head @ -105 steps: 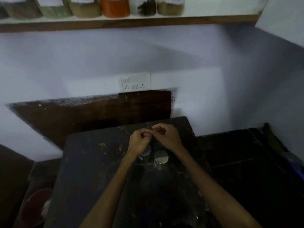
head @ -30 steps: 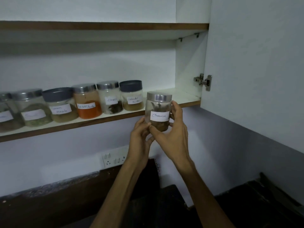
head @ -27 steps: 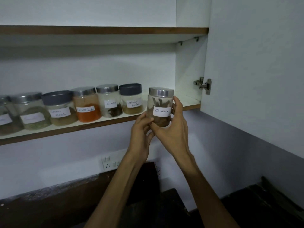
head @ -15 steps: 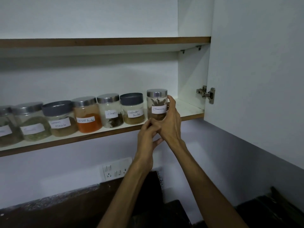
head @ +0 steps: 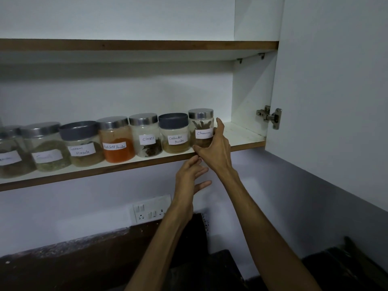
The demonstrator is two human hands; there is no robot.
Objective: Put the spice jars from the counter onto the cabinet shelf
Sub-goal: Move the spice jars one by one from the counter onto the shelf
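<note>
Nearest, below the cabinet shelf point(head: 130, 165), the left hand point(head: 190, 175) hangs free with loose fingers and carries nothing. Above it the right hand point(head: 216, 150) is wrapped around the right side and base of the cinnamon jar point(head: 201, 128), which stands upright on the shelf, just right of the coriander powder jar point(head: 175, 133) and seemingly touching it. To finish well, I think the hand should let go gently, leaving the label to the front and the jar well behind the shelf edge.

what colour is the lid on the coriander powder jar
Dark grey, unlike the silver metal lids beside it; the coriander powder jar shows in the head view, the only one.
</note>
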